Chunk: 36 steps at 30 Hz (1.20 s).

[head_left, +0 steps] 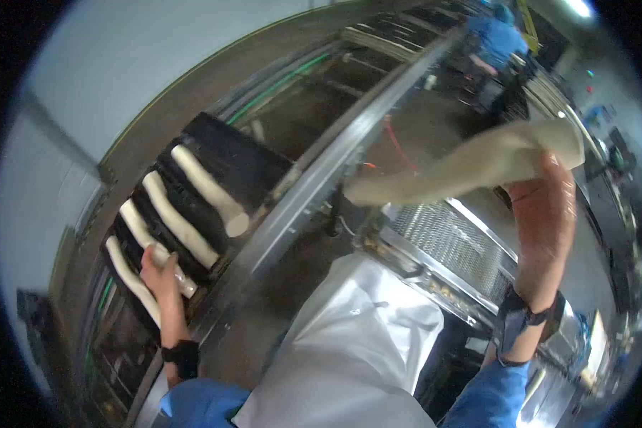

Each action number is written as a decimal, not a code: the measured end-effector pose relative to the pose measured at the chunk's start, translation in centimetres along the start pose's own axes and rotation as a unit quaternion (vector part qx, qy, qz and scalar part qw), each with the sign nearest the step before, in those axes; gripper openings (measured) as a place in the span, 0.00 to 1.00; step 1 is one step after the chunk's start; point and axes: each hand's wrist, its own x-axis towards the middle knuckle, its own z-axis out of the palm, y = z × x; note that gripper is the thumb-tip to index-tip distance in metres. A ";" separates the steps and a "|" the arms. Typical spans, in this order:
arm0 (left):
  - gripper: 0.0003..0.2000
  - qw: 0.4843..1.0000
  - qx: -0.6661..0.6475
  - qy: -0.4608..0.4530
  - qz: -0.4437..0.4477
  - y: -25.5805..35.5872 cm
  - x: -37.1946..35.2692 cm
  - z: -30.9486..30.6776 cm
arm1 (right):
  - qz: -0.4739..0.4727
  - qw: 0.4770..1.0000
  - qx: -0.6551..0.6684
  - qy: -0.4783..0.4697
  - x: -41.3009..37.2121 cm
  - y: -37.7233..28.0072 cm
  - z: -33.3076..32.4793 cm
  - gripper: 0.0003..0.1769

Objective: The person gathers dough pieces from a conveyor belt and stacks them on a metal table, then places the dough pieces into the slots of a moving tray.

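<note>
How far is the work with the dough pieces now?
Done: four dough strips lie side by side on the black tray. In hand: the left hand touches one strip; the right hand holds another dough piece raised. Left: that piece is not yet on the tray.

Dim fisheye view, black corners, motion blur, ceiling-lamp glare top-right.
</note>
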 end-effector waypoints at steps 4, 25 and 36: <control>0.31 0.972 0.024 -0.012 0.232 7.4 -3.7 -1.5 | -0.027 0.977 0.089 -0.192 0.0 1.0 7.7 0.55; 0.36 0.965 0.056 -0.182 0.179 8.0 -1.7 0.2 | 0.268 0.803 -0.531 -0.031 -10.0 18.7 -19.0 0.32; 0.25 0.941 0.197 -0.136 0.240 11.5 -1.3 -1.7 | 0.239 0.524 -0.817 0.029 -17.6 20.0 -26.8 0.28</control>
